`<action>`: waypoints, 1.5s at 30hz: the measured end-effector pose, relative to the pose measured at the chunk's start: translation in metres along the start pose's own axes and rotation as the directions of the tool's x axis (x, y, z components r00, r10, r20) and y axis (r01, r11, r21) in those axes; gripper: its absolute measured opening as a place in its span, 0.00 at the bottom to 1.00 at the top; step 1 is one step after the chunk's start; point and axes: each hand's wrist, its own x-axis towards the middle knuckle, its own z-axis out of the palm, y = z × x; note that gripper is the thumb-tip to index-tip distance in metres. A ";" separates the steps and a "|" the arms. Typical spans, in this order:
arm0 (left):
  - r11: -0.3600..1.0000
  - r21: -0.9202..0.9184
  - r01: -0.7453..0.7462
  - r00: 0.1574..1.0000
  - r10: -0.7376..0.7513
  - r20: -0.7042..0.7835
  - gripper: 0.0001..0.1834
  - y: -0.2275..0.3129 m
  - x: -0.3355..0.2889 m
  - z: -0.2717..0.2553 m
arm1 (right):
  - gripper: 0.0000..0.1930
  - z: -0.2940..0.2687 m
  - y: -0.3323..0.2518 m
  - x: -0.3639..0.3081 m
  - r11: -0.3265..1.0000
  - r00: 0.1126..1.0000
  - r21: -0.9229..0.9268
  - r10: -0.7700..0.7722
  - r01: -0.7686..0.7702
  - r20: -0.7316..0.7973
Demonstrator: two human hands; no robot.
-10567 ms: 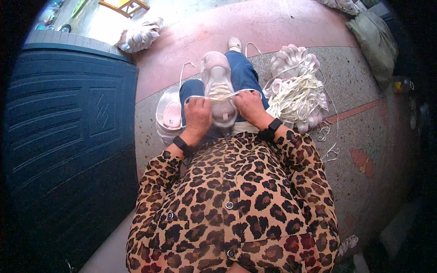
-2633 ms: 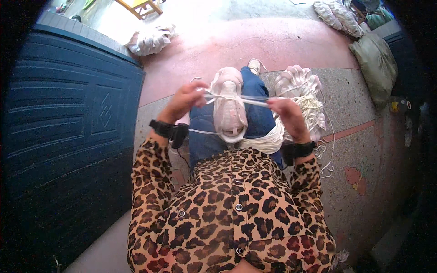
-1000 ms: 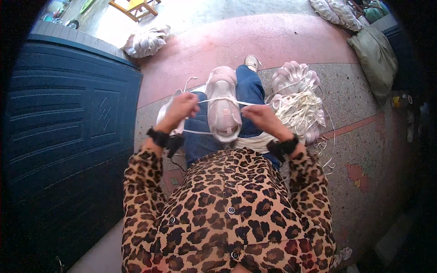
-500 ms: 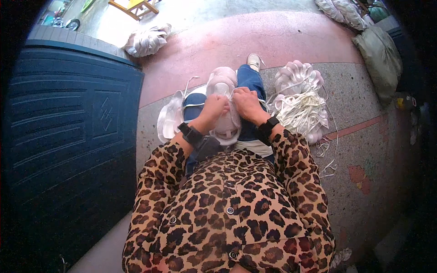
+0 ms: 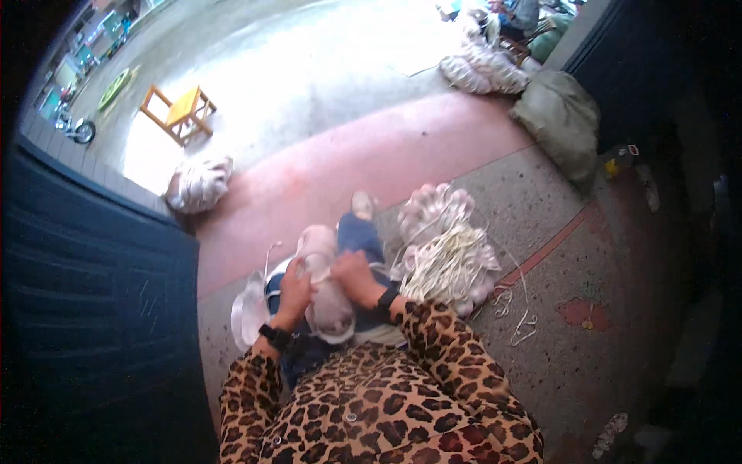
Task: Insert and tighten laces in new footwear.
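Note:
A pale pink-white shoe upper lies lengthwise over my lap, its toe end pointing away from me. My left hand is at its left edge, fingers closed and blurred, with a white lace trailing beside it. Over the right side of the upper, my right hand is closed in a pinch; a pale lace runs out beside it across my jeans. The pinched lace ends themselves are hidden by my fingers. More pale uppers lie by my left thigh.
On the floor to the right sits a stack of pale uppers under a heap of white laces. A blue door stands close at left. Farther out are a bundle, a yellow wooden chair and a greenish sack.
The view has tilted up and swung, so more of the ground ahead shows. My hands have moved apart across the upper, the left toward its left edge.

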 end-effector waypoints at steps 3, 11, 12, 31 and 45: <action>0.927 0.278 -0.253 0.967 0.238 0.085 0.16 -0.009 0.010 -0.006 | 0.07 -0.002 -0.004 -0.009 1.000 0.995 -0.010 -0.027 0.026 -0.094; 0.570 0.731 -0.375 0.924 0.293 0.245 0.14 -0.028 0.020 0.019 | 0.15 -0.003 0.008 -0.009 0.985 0.966 0.112 -0.150 0.129 0.211; 0.543 0.765 -0.345 0.935 0.270 0.231 0.15 -0.026 0.021 0.020 | 0.14 -0.004 0.010 -0.002 0.980 0.948 0.154 -0.162 0.123 0.272; 0.373 0.817 -0.440 0.867 0.413 0.278 0.10 0.005 -0.033 0.018 | 0.15 -0.025 -0.003 -0.028 0.930 0.981 0.314 -0.169 0.191 -0.096; 0.980 0.164 -0.114 0.990 0.098 0.103 0.16 -0.063 -0.040 -0.067 | 0.07 -0.060 -0.076 -0.035 0.737 0.957 0.676 -0.213 0.025 0.197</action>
